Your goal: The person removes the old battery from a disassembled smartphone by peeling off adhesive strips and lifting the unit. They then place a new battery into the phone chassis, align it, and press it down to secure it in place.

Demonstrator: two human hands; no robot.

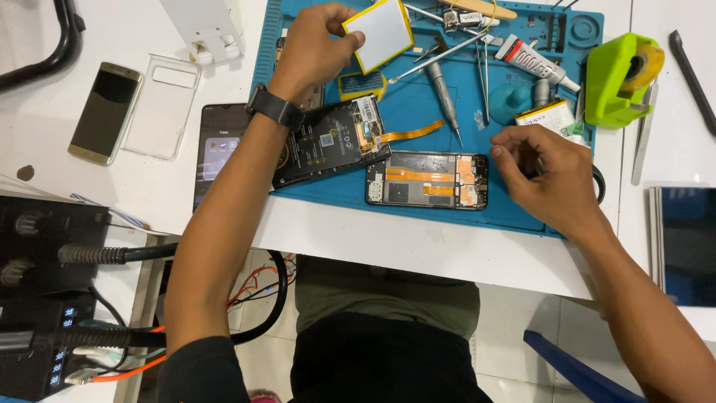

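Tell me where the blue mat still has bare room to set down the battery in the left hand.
The left hand holds the battery. Bare blue mat lies between the screwdriver and the opened phone. The mat's top right, around the glue tube, is crowded. The right hand covers the right edge.

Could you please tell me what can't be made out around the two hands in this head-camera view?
- Right hand: whatever its curled fingertips pinch is too small to tell.
- Dark ring behind that hand: mostly hidden by it.
- Left hand: its fingers cover the corner of the yellow-edged battery.
- Dark device: cut off by the right edge.
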